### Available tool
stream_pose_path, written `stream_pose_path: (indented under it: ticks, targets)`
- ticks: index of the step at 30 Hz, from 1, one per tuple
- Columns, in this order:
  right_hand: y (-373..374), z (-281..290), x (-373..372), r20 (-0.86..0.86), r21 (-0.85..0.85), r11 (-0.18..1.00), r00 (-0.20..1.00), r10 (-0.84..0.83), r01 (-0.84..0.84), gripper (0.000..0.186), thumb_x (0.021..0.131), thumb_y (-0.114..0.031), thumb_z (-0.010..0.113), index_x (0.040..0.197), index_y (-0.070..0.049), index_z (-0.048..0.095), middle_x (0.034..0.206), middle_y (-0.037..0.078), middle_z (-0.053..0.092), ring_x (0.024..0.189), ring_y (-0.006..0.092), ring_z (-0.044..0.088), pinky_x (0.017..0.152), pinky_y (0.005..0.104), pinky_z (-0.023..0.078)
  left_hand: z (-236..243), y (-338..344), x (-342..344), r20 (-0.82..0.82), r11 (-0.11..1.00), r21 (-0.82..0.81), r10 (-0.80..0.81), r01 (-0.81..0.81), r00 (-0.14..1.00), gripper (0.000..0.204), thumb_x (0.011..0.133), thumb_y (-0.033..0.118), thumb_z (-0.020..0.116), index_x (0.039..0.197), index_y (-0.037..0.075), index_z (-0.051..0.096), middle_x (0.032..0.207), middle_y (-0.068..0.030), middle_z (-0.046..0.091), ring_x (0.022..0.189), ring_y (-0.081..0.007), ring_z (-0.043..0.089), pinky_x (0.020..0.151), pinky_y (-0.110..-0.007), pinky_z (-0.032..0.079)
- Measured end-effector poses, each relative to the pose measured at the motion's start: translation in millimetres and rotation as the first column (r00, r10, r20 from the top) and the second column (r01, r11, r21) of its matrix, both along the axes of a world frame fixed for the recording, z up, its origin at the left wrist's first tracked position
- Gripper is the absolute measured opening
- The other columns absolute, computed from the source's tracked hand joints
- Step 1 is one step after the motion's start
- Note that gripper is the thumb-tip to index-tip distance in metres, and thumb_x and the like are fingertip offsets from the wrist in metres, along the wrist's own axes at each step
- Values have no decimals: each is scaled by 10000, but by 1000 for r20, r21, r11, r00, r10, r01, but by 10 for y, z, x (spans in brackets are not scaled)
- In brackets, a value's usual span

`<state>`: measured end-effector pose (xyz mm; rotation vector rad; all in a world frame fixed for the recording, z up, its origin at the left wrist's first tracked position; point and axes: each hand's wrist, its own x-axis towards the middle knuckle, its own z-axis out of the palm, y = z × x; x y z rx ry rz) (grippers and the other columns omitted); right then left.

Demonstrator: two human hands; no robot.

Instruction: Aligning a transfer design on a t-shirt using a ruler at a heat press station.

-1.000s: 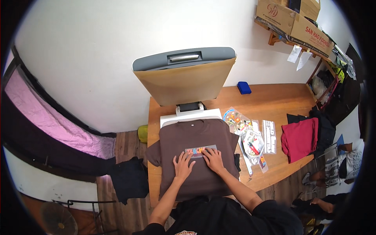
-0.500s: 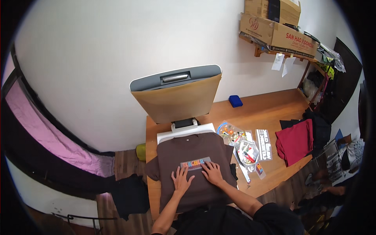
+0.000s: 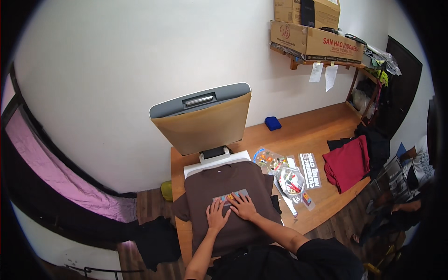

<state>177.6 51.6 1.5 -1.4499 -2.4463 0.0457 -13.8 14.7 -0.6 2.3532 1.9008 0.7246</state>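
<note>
A brown T-shirt (image 3: 207, 186) lies spread over the white lower plate (image 3: 191, 168) of a heat press, whose upper platen (image 3: 200, 121), covered in tan sheet, is raised behind it. A clear transfer (image 3: 243, 193) with colourful lettering rests across the shirt's chest. My left hand (image 3: 218, 215) is open, fingers spread flat at the transfer's lower left edge. My right hand (image 3: 241, 206) is open too, fingers spread over the middle and right of the transfer, partly hiding the letters. Right of the shirt lie loose transfer sheets (image 3: 308, 170) and a plastic bag (image 3: 291, 182) with printed pieces.
The wooden table (image 3: 312, 121) also carries a blue pouch (image 3: 273, 123), red folded cloth (image 3: 345, 163) and black clothes. Cardboard boxes (image 3: 317, 39) sit on a shelf. Black cloth (image 3: 156, 240) and a pink curtain (image 3: 51, 172) are at left; other people (image 3: 401, 207) are at right.
My right hand has shifted left from the transfer's right part toward its middle, covering more lettering. The view has tilted up and turned, so the press and table appear lower and further left.
</note>
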Motion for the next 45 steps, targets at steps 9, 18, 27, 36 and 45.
stream_pose_path:
  ticks: [9, 18, 27, 36, 45]
  targets:
    - [13, 151, 1199, -355, -58, 871, 805, -475, 488, 297, 913, -247, 631, 1172, -103, 657, 1273, 196, 547, 1138, 394, 525, 960, 490, 419, 283, 296, 27, 175, 980, -192, -18, 52, 984, 299, 851, 352, 676, 1065, 143, 673, 1185, -28, 579, 1184, -237, 466, 983, -491, 262]
    - [-394, -160, 2162, -118, -593, 558, 622, -774, 581, 170, 811, -136, 677, 954, -53, 719, 807, 158, 702, 772, 310, 691, 729, 412, 542, 521, -421, -249, 339, 970, -233, 143, -64, 930, 340, 902, 232, 663, 1215, 107, 620, 1173, -91, 602, 1167, -268, 513, 1022, -413, 271]
    - [-355, -299, 2001, 118, -245, 492, 529, -840, 836, 288, 850, -173, 669, 1078, -8, 608, 1142, 195, 583, 1121, 349, 524, 982, 472, 386, 291, -1286, -405, 446, 843, -366, 530, -394, 721, 346, 926, 204, 654, 1241, 70, 602, 1058, -71, 613, 994, -221, 580, 988, -406, 330]
    - [-425, -13, 1942, -221, -388, 437, 378, -899, 812, 322, 824, -30, 623, 1110, 5, 480, 959, 269, 622, 931, 460, 596, 820, 513, 452, 138, -1291, -314, 570, 875, -292, 484, -386, 664, 314, 928, 193, 655, 1211, 64, 614, 1042, -73, 618, 979, -229, 586, 950, -391, 362]
    - [-956, 606, 933, -442, -397, 843, 729, -523, 364, 545, 973, -116, 531, 1470, -11, 334, 1226, 267, 521, 1100, 464, 545, 919, 494, 465, 263, -960, -271, 599, 939, -250, 343, -237, 724, 313, 911, 182, 663, 1203, 75, 623, 1078, -84, 604, 1026, -237, 579, 976, -401, 351]
